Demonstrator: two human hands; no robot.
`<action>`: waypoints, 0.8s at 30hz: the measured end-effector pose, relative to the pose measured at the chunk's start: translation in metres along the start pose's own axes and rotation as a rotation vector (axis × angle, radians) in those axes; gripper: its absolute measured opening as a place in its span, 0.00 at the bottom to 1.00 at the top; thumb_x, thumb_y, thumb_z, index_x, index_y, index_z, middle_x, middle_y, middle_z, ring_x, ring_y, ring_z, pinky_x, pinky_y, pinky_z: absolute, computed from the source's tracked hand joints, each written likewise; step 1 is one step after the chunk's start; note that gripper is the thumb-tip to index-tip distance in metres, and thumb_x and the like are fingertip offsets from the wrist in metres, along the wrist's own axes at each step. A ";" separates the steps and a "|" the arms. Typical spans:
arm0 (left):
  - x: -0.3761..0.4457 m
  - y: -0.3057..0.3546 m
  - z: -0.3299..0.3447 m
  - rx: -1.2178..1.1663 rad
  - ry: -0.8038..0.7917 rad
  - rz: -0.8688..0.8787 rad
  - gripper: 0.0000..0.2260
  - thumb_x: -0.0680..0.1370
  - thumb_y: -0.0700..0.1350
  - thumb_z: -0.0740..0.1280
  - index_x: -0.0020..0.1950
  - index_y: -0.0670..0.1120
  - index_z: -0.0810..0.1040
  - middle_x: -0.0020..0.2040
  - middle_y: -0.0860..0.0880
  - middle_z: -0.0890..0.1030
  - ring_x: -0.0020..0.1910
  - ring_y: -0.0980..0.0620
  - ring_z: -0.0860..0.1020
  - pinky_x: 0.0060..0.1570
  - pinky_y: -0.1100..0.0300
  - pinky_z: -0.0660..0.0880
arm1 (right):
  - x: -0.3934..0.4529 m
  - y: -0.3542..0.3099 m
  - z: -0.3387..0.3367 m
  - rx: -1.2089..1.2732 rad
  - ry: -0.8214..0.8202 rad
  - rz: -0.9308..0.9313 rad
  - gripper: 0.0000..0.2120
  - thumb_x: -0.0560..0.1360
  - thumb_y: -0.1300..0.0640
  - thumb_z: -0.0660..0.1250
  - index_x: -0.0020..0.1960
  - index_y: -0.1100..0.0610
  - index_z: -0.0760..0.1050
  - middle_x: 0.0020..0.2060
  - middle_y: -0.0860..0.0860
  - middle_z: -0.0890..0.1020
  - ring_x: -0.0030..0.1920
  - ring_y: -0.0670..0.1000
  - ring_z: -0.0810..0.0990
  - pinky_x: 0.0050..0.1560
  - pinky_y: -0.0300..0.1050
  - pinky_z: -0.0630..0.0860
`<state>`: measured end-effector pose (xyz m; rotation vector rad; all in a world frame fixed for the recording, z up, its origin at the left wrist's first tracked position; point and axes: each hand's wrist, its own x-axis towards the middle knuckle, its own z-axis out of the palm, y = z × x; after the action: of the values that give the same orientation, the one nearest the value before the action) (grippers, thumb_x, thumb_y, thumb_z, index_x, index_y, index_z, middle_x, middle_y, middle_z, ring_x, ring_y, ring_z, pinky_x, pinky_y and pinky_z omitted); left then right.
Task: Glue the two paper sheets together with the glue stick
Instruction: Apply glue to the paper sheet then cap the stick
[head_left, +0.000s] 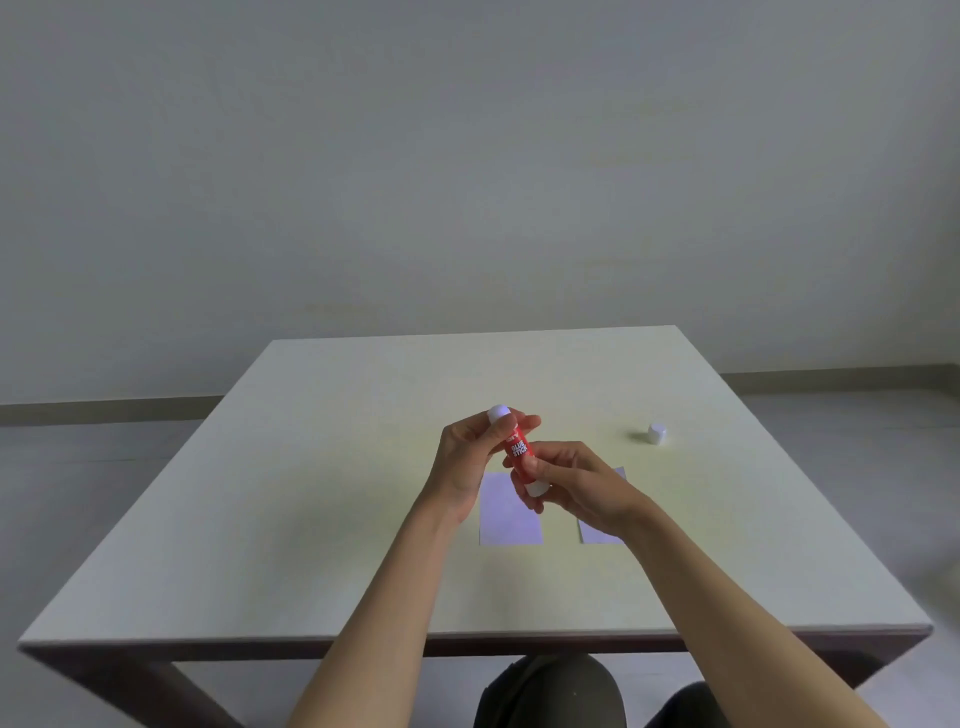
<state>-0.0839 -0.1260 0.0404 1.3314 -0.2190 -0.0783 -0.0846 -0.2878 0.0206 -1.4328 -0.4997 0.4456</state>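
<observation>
1. Both hands, mid-frame above the surface (322, 467), grip the red glue stick (518, 451): left hand (470, 457) near its top, right hand (571, 483) at its base.
2. Two paper sheets (506, 512) lie just below; a white cap (656, 433) stands right.

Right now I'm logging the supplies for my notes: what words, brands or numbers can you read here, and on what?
"GLUE STICK": white letters on the red glue stick, held in both hands.
A brand mark above it: hidden by fingers, unreadable.
White cap and paper sheets: no text visible.
</observation>
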 end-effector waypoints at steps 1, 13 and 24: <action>0.001 -0.002 -0.001 -0.004 -0.021 -0.005 0.06 0.69 0.53 0.71 0.38 0.51 0.84 0.45 0.49 0.87 0.51 0.53 0.83 0.45 0.59 0.73 | 0.001 0.002 0.000 0.041 -0.023 -0.001 0.12 0.80 0.58 0.60 0.45 0.65 0.77 0.31 0.50 0.76 0.33 0.52 0.72 0.38 0.42 0.72; 0.018 -0.017 -0.009 -0.243 -0.244 -0.024 0.20 0.60 0.59 0.78 0.46 0.52 0.84 0.51 0.53 0.85 0.60 0.54 0.80 0.58 0.55 0.73 | 0.019 0.001 -0.013 0.248 -0.247 0.074 0.12 0.74 0.49 0.67 0.39 0.57 0.80 0.31 0.50 0.79 0.29 0.48 0.75 0.34 0.38 0.73; 0.020 -0.047 -0.082 1.233 -0.455 -0.192 0.44 0.68 0.57 0.74 0.77 0.56 0.51 0.78 0.56 0.53 0.78 0.56 0.46 0.74 0.51 0.37 | 0.021 -0.014 -0.052 -0.423 0.642 0.035 0.03 0.67 0.56 0.72 0.34 0.53 0.82 0.26 0.42 0.80 0.25 0.44 0.66 0.26 0.34 0.62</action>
<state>-0.0443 -0.0623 -0.0211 2.5571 -0.5771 -0.4666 -0.0379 -0.3191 0.0317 -1.8852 -0.0429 -0.1173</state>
